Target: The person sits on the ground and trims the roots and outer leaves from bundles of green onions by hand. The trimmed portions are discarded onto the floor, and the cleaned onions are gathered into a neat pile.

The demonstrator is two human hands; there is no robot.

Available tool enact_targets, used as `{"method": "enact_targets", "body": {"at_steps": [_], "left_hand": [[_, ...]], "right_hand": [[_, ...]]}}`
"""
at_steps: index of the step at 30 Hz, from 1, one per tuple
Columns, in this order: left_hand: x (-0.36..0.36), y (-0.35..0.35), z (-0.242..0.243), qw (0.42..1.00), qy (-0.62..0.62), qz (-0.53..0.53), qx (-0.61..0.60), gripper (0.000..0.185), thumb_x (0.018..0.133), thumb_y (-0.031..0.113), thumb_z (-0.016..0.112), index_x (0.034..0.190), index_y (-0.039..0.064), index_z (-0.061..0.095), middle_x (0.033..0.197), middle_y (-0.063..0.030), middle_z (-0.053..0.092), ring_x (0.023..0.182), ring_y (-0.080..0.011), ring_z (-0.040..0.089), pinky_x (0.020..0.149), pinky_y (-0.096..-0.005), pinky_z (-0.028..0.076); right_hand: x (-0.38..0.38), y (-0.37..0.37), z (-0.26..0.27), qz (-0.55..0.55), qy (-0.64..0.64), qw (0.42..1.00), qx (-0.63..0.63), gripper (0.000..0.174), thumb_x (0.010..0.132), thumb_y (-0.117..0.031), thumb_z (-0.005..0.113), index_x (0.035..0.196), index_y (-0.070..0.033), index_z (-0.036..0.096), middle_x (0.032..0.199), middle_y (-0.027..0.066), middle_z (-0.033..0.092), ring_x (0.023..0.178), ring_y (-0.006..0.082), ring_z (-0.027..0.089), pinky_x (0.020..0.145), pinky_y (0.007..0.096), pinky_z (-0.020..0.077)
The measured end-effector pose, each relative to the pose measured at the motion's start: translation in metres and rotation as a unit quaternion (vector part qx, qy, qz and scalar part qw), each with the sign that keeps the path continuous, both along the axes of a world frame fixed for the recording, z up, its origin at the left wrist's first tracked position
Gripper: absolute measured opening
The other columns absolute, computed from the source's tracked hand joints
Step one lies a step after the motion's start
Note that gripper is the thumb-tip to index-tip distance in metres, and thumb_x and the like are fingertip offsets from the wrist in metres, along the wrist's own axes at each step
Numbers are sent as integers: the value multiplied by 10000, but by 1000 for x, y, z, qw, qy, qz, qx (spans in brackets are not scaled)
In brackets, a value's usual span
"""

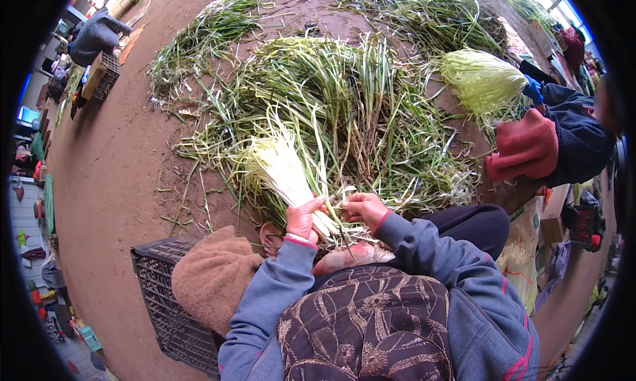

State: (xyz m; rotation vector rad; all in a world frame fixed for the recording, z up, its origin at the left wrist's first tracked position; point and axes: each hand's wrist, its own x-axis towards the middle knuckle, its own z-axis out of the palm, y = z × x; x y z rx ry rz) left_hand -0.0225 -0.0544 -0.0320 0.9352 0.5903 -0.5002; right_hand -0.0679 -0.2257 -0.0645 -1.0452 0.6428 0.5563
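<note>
A bundle of pale yellow-green leafy stalks (283,170), maybe garlic chives or leeks, is gripped near its white lower ends by my left hand (304,218). Just to the right, my right hand (365,209) pinches a thin green leaf or stalk between thumb and fingers. Both hands are above my lap, close together. Beyond them lies a large heap of green leaves and stalks (308,83), with a bunch whose brownish lower ends (366,147) point towards me. Loose trimmings lie below my hands.
A black plastic crate (169,301) stands at my left beside a brown fleece cloth (216,276). At right, a co-worker in a blue glove (533,89) holds a pale green bunch (479,80). More leaf piles (208,38) lie on the brown floor (114,182).
</note>
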Motion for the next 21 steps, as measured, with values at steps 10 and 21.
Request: {"method": "enact_targets", "body": {"at_steps": [10, 21], "left_hand": [[13, 16, 20, 997, -30, 69, -28, 205, 726, -38, 655, 905, 3, 565, 736, -67, 592, 556, -155, 571, 521, -282, 500], [1, 1, 7, 993, -94, 4, 74, 223, 695, -50, 687, 889, -33, 578, 745, -75, 594, 586, -165, 578, 538, -266, 483]], "right_hand": [[-2, -159, -6, 515, 79, 490, -699, 207, 756, -228, 582, 909, -124, 676, 930, 116, 656, 899, 258, 632, 759, 371, 500], [44, 37, 24, 26, -234, 966, -109, 302, 851, -252, 594, 927, 39, 622, 819, 71, 635, 747, 111, 574, 688, 260, 471]]}}
